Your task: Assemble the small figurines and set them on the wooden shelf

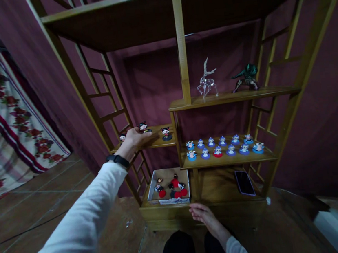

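Note:
My left hand [134, 139] reaches out to the small left shelf [155, 143] of a wooden display rack and is closed on a little black-haired figurine [143, 126]. Two similar figurines stand on that shelf, one [122, 137] behind my hand and one [166, 133] to the right. My right hand [204, 216] hangs low with fingers loosely spread, holding nothing, just in front of the rack's bottom board. A shallow cardboard box [181, 176] on that board holds several more red and black figurines [175, 187].
Several blue figurines [223, 146] stand in two rows on the middle right shelf. Above them are a glass deer [207, 81] and a dark green figure [246, 76]. A phone [244, 183] lies on the bottom board. A floral cloth [5, 122] hangs left.

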Demonstrator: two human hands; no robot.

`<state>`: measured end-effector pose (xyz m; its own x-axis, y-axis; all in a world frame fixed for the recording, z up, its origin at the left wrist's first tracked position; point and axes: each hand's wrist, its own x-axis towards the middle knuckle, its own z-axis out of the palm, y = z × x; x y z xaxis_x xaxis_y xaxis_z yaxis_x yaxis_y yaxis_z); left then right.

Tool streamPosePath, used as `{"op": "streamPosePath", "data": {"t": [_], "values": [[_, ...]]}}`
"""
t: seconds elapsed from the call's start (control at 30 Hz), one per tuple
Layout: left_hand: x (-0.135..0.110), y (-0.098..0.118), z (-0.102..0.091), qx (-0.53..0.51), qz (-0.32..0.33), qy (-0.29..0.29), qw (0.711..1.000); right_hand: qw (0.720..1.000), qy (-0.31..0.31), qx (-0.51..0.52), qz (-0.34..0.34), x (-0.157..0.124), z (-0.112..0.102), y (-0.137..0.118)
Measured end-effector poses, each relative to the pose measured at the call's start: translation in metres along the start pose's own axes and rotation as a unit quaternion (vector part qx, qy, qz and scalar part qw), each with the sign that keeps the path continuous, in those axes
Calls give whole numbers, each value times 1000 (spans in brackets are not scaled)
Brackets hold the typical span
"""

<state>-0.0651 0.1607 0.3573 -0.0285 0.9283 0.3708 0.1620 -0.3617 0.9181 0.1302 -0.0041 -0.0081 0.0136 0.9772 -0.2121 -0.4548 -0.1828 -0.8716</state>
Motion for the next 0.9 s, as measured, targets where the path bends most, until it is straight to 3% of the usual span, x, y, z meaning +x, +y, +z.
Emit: {"op": "streamPosePath", "data": {"t": [0.2, 0.47, 0.7, 0.9], "values": [[37, -14, 33, -17, -46, -81, 995, 1000, -4, -3, -15, 1, -8, 2], [71, -42, 80, -87, -45, -96, 991, 1000, -9, -1, -21, 0, -7, -3], [90, -55, 92, -46, -23, -132, 990, 1000, 0, -4, -7, 16, -11, 10], [93, -54, 92, -21, -43, -176, 983, 1000, 17, -3, -4, 25, -11, 24]]}}
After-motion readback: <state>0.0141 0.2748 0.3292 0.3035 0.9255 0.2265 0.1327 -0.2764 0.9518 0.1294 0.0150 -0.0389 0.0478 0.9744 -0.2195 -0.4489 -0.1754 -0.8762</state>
